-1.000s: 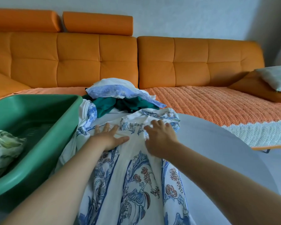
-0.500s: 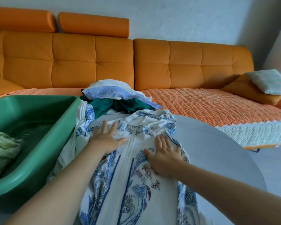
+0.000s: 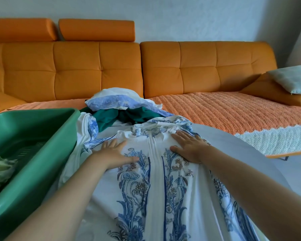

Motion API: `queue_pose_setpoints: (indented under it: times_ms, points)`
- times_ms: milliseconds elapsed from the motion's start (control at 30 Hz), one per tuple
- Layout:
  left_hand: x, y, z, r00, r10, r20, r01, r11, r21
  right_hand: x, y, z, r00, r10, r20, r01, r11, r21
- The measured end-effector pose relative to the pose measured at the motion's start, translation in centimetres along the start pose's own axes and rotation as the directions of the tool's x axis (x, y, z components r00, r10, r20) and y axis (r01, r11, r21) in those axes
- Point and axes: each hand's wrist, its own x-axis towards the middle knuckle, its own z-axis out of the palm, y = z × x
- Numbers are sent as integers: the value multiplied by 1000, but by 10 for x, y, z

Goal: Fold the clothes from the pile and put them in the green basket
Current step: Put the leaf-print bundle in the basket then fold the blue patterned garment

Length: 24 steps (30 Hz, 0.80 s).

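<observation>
Here left hand (image 3: 115, 152) and right hand (image 3: 189, 146) press flat on garment (image 3: 156, 188); bare table (image 3: 233, 145) rightward.

I see an orange sofa (image 3: 122, 66) against a pale wall (image 3: 181, 18), a woven throw (image 3: 224, 112) over its seat. Past the grey worktop (image 3: 241, 148)'s far right edge lies a pale cushion (image 3: 292, 79).

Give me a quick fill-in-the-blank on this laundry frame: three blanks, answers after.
1. The left hand and the right hand both press flat on a white garment patterned mainly in ____.
2. The green basket stands on the garment's ____ side.
3. The pile of clothes lies in front of the ____ sofa.
Missing words: blue; left; orange.
</observation>
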Motion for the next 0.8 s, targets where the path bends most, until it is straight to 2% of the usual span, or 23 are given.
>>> queue_pose_setpoints:
  times_ms: [233, 467, 600, 667, 733, 800]
  points:
    - [31, -7, 11, 995, -46, -94, 48, 999, 12, 39, 20, -2, 999, -41, -32, 41, 999, -26]
    - [63, -15, 2, 988, -25, -150, 36, 997, 71, 76, 29, -5, 998, -54, -25, 52, 997, -62]
    - [60, -12, -1, 983, -56, -174, 68, 996, 59, 75, 19, -11, 996, -39, -84, 20, 975, -223]
    - [51, -8, -2, 965, -75, -250, 118, 980, 159, 67, 10, -14, 990, 0, -139, -49, 934, -353]
    - [39, -1, -4, 948, -31, -318, 119, 958, 260, 55, -5, -17, 983, 23, -182, -105, 884, -456]
    - [25, 8, -8, 945, 32, -326, 64, 958, 279, 39, -23, -19, 981, 23, -191, -108, 887, -450]
